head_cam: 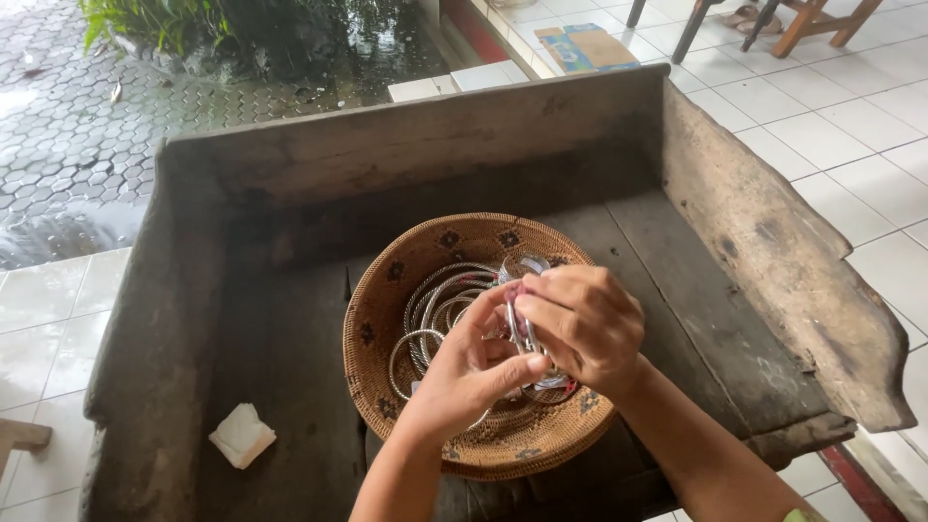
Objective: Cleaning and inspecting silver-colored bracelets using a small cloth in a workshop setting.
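A round woven basket with dark flower marks sits in the middle of a worn wooden tray table. Inside it lie several silver wire bangles. My left hand and my right hand meet above the basket. Both pinch a small silver metal piece between their fingertips, with a bit of pink showing at the top. A clear round piece peeks out just behind my right hand.
A small white folded cloth lies on the tray's left front. High wooden walls run along the back and right side. Wet paving and plants lie beyond at the left. White floor tiles, a cardboard piece and chair legs are at the right.
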